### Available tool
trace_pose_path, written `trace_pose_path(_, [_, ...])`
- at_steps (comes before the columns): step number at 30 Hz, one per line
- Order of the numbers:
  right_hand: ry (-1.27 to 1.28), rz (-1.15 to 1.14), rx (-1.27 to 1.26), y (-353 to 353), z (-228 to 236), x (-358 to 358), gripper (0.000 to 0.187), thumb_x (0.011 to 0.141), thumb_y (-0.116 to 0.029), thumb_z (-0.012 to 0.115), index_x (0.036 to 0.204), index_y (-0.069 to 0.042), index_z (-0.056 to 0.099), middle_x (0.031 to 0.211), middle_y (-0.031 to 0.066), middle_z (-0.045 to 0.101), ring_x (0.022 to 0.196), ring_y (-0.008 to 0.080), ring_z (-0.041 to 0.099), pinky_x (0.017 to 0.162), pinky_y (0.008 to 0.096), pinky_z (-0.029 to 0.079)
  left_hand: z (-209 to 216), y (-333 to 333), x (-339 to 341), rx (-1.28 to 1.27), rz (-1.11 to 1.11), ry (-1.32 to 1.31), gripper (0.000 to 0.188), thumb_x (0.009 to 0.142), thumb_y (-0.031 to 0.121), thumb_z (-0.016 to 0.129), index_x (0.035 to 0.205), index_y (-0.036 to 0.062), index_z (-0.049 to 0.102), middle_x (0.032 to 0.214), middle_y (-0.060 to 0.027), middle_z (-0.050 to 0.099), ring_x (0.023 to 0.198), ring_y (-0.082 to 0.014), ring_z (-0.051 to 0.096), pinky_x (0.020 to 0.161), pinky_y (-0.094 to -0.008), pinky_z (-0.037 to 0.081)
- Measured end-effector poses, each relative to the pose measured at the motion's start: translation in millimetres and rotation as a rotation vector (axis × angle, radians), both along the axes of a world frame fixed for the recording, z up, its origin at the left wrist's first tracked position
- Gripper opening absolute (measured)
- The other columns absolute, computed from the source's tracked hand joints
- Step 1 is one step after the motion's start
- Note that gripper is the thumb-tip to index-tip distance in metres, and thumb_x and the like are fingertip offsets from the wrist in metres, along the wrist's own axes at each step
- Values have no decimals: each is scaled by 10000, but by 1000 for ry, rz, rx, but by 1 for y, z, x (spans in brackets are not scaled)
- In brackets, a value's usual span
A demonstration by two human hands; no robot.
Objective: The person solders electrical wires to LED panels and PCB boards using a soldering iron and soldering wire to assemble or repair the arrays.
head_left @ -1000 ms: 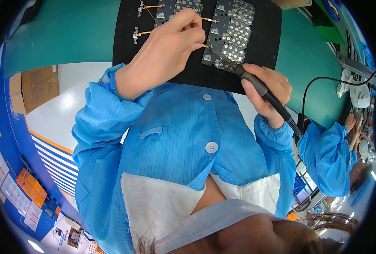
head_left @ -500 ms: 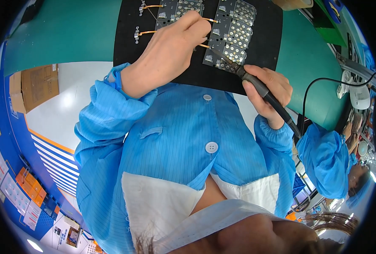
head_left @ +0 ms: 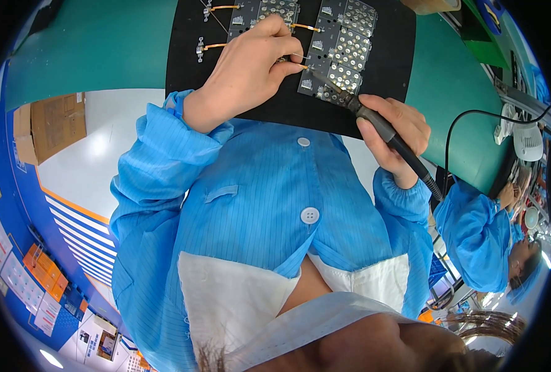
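Note:
My right hand grips the dark handle of a soldering iron. The iron's tip points up and left, onto the left edge of a circuit board panel dotted with round pads. There an orange wire meets the board. My left hand is closed in a pinch just left of that joint, with a thin solder wire between thumb and forefinger. Behind it, a second board panel is partly covered by the hand. Another orange wire bridges the two panels farther back.
The boards lie on a black mat over a green table. Small metal connectors on orange leads sit at the mat's left. The iron's black cord loops right. A co-worker in blue sits at the right; a cardboard box stands left.
My left hand has shifted slightly, its thumb and forefinger now nearer the joint, and the solder wire shows at the fingertips. The iron stays almost in place.

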State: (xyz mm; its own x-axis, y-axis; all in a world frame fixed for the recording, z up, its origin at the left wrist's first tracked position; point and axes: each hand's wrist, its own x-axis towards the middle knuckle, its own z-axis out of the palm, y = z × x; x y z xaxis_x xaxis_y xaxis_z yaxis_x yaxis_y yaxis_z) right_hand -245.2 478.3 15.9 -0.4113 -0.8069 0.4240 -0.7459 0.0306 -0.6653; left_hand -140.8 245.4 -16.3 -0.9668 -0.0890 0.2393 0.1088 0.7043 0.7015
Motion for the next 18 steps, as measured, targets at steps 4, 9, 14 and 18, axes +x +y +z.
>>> trace_pose_path(4, [25, 12, -35, -1, -1, 0, 230, 745, -108, 739, 934, 13, 690, 651, 98, 650, 533, 196, 649, 461, 267, 471, -1, -1, 0, -11, 7, 10, 112, 806, 39, 707, 888, -8, 647, 878, -76, 538, 712, -201, 566, 614, -292, 452])
trace_pose_path(9, [38, -7, -20, -2, 0, 0, 234, 749, -112, 737, 943, 12, 692, 650, 99, 650, 536, 194, 650, 459, 264, 472, -1, -1, 1, 29, 14, 24, 102, 805, 29, 704, 881, -14, 652, 866, -75, 544, 697, -196, 564, 603, -285, 449])
trace_pose_path(14, [34, -7, -26, -2, -2, -3, 238, 756, -120, 735, 951, 11, 694, 656, 103, 654, 540, 196, 654, 459, 262, 477, -2, 0, 0, 37, 28, 28, 103, 804, 24, 708, 882, -16, 653, 868, -72, 543, 698, -183, 561, 597, -280, 447])
trace_pose_path(18, [19, 9, -39, -1, -2, -3, 240, 758, -124, 736, 952, 11, 693, 657, 106, 656, 538, 197, 655, 458, 260, 477, -2, 1, 0, 38, 23, 39, 103, 805, 24, 709, 882, -18, 652, 871, -71, 538, 697, -180, 559, 595, -279, 445])
